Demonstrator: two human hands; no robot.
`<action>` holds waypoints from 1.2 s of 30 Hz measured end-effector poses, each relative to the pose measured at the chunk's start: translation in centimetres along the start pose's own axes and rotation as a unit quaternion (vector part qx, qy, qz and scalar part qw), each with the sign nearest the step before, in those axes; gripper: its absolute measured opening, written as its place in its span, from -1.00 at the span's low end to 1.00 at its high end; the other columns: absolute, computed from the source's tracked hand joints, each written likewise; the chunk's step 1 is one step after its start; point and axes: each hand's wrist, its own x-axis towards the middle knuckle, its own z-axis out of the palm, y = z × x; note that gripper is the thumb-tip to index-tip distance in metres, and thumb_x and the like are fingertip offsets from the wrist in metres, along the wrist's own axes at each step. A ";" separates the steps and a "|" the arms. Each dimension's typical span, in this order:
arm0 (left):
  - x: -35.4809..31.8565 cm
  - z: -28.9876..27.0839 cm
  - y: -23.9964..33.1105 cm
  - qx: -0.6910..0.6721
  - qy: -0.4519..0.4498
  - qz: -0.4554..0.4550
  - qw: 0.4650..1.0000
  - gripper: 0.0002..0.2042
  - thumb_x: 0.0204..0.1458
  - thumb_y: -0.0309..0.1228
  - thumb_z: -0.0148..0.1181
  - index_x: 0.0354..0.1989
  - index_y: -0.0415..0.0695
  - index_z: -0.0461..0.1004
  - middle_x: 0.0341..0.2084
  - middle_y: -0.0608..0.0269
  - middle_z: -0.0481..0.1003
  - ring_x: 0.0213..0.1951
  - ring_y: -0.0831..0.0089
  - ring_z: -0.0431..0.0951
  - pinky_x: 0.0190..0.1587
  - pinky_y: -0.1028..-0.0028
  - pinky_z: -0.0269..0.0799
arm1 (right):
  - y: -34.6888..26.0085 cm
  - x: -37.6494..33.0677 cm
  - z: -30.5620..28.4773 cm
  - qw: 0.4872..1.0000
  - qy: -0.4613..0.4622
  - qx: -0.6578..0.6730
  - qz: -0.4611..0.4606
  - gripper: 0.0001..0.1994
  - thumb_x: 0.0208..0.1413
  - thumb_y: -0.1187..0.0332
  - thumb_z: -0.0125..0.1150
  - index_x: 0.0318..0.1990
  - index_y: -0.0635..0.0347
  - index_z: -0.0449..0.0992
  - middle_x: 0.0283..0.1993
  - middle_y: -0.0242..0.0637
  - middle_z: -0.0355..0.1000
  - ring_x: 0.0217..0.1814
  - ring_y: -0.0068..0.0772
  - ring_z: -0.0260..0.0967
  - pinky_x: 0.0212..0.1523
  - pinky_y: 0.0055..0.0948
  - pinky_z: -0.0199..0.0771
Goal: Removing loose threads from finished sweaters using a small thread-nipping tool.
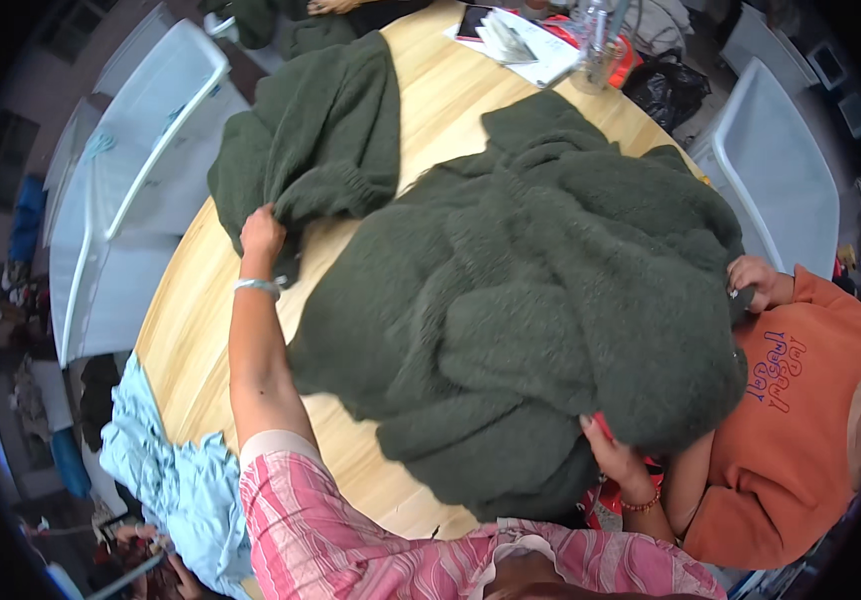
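Note:
Stretched out to the far left of the table, my left hand (262, 235) is closed on the edge of a dark green knit garment (335, 120). A larger heap of the same dark green knit fabric (510, 290) covers the middle and right of the table. At the near right edge of that heap, my right hand (612, 458) is closed around a small red object (602, 425), its thumb up. The fabric hides most of that object, so its kind does not show.
On the right a co-worker in an orange top (780, 430) has one hand (760, 283) at the heap's edge. Pale blue cloth (185, 500) hangs over the table's near left edge. White bins (140, 150) stand left, another bin (775, 160) right. Papers (525, 50) and a clear bottle (595, 50) lie beyond.

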 end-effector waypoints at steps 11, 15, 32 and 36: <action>-40.1 3.4 -11.6 -0.233 0.002 0.127 0.964 -0.60 -0.31 -0.70 0.03 -0.18 -0.20 0.48 -0.13 0.00 0.40 -0.03 -0.05 0.37 0.05 0.16 0.29 | -0.8 -1.2 0.6 1.000 0.016 -0.005 0.017 -0.80 0.23 0.33 0.06 -0.31 0.32 0.42 -0.42 -0.34 0.36 -0.38 -0.51 0.28 -0.28 -0.46 0.33; -50.7 4.0 -12.0 -0.253 -0.009 0.091 0.963 -0.57 -0.26 -0.69 0.01 -0.11 -0.16 0.46 -0.05 0.03 0.36 0.09 -0.01 0.30 0.15 -0.05 0.16 | -1.7 -2.5 2.8 0.994 0.080 0.002 -0.074 -0.73 0.22 0.32 0.09 -0.01 0.28 0.41 -0.54 -0.46 0.32 -0.52 -0.68 0.24 -0.47 -0.57 0.29; -25.1 -4.3 -13.4 -0.130 0.159 0.091 0.974 -0.33 0.01 -0.07 0.24 0.26 -0.11 0.20 0.26 -0.09 0.16 0.30 -0.03 0.11 0.27 0.06 0.06 | -5.3 -7.2 7.9 0.987 -0.035 -0.086 -0.128 -0.55 0.10 0.51 0.10 0.18 0.34 0.28 -0.43 -0.28 0.41 -0.42 -0.56 0.37 -0.32 -0.52 0.42; -22.1 6.8 -7.5 -0.040 0.020 -0.068 0.997 -0.20 -0.02 -0.02 0.24 0.38 0.13 -0.02 0.37 0.04 -0.09 0.39 0.03 -0.11 0.25 -0.29 -0.26 | -4.8 -6.7 6.7 0.985 -0.058 -0.120 -0.113 -0.56 -0.07 0.51 0.28 0.02 0.40 0.37 -0.32 0.01 0.45 -0.32 0.00 0.47 -0.25 -0.28 0.46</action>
